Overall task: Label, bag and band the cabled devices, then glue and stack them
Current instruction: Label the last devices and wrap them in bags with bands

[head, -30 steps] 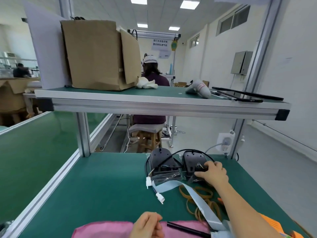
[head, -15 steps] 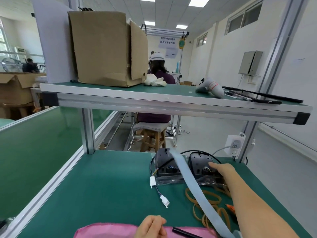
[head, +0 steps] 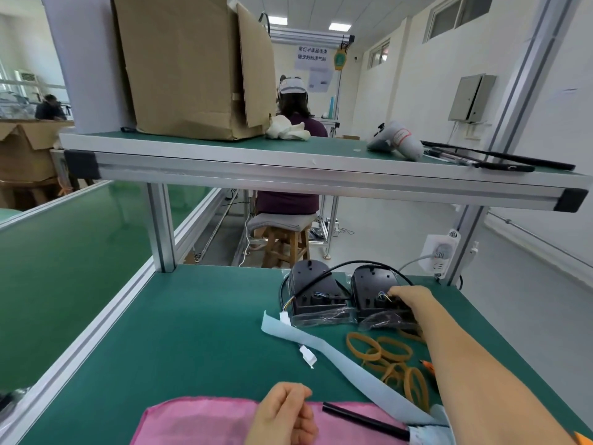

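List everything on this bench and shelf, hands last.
devices: two, black, in clear bags, far right of bench
cable: one, black, looped over devices
bands: many, tan, bench right
strip: one, pale blue, across bench
connectors: two, white, by strip
cloth: one, pink, near edge
rod: one, black, on cloth
box: one, brown, shelf left
rag: one, white, beside box
tool: one, grey, shelf right
socket: one, white, bench's far right corner
left hand: curled, over cloth
right hand: on right device
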The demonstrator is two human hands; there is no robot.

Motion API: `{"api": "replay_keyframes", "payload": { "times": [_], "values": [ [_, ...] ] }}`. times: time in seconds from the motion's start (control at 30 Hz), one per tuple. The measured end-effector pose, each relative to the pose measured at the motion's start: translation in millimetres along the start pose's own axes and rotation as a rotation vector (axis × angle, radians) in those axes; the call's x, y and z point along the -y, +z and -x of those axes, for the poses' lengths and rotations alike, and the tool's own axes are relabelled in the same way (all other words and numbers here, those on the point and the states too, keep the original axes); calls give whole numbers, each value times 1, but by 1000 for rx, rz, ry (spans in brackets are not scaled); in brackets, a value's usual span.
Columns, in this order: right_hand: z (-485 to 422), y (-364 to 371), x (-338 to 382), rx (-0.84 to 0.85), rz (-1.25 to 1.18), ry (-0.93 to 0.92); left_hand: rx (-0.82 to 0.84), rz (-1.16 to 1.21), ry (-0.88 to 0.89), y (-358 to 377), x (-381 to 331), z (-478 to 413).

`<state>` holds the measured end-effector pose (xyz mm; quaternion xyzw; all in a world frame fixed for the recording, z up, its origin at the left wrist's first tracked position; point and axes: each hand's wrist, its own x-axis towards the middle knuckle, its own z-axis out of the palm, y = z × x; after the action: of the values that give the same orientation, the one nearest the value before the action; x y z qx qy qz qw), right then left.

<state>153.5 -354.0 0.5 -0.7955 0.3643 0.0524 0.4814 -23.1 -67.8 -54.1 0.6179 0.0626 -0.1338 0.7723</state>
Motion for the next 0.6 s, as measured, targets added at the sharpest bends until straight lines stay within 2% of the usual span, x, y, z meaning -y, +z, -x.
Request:
{"api": "replay_keyframes", "payload": {
  "times": [0.1,0.27,0.6],
  "values": [
    [-5,-9,1,9,-84,-40,-8,7,12,-1,1,-3],
    [6,-12,6,169,-191,16,-17,4,-7,0,-2,-2],
    [42,-15,34,73,-493,-148,-36,38,-16,-2,-1,-1]
  ]
}}
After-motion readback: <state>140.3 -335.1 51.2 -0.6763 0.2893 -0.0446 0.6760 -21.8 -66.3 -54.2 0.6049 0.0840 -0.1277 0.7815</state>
